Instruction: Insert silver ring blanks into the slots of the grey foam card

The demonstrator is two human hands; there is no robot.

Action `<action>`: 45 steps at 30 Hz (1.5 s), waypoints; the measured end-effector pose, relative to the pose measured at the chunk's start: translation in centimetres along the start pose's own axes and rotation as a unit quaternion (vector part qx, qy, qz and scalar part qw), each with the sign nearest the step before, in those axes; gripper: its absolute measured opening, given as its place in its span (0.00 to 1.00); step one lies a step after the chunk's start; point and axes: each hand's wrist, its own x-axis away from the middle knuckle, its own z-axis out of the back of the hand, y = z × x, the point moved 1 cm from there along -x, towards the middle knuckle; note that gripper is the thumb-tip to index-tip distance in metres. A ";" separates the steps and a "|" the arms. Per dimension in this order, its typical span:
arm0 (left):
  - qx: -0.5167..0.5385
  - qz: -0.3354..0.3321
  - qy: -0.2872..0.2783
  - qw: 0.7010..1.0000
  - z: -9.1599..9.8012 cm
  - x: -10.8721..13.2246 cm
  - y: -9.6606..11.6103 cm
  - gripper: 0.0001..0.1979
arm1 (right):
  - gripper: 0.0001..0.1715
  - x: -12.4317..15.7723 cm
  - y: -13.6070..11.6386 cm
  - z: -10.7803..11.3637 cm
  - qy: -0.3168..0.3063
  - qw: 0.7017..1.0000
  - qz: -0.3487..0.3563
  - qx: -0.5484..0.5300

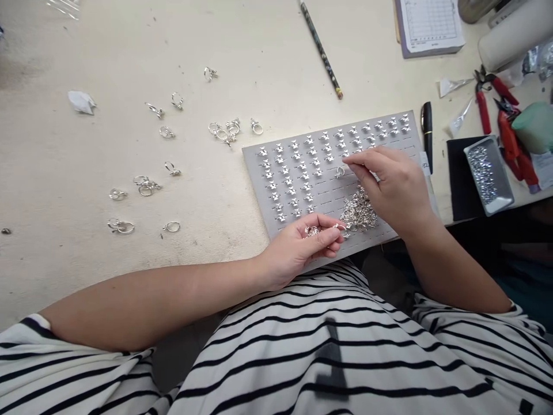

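Observation:
A grey slotted ring display board [322, 196] lies tilted at the table's front edge, with rows of silver rings [295, 155] standing in its slots. My right hand [395, 187] is over the board, thumb and forefinger pinched at a silver ring [340, 172] just above its surface. Closed near the board's lower edge, my left hand [306, 242] holds a ring [339, 227] between thumb and fingertips. More rings [311, 231] sit in its curled fingers. Between my hands, a heap of silver rings [359, 211] lies on the board.
Loose rings [144, 185] are scattered on the table at left, near a crumpled white piece [82, 102]. A pencil [322, 52] and notepad [432, 26] lie farther back. At right are a black pen [427, 135], red-handled pliers [483, 106] and a tray of small shiny pieces [503, 203].

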 end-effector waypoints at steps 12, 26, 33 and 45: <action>-0.007 0.002 0.001 1.000 -0.2 0.1 0.2 0.15 | 0.06 -0.5 -0.2 -1.3 -0.007 0.999 0.045 -0.019; -0.011 0.014 0.002 1.000 0.0 0.3 0.1 0.13 | 0.08 -3.3 0.2 -0.5 -0.102 0.992 0.074 -0.026; -0.005 0.020 0.027 0.999 -0.3 0.4 0.1 0.15 | 0.04 -2.8 0.1 -1.3 -0.027 0.999 0.024 -0.015; 0.000 0.025 0.014 1.000 0.1 0.4 0.1 0.11 | 0.09 0.7 2.0 2.6 0.018 0.998 -0.065 -0.018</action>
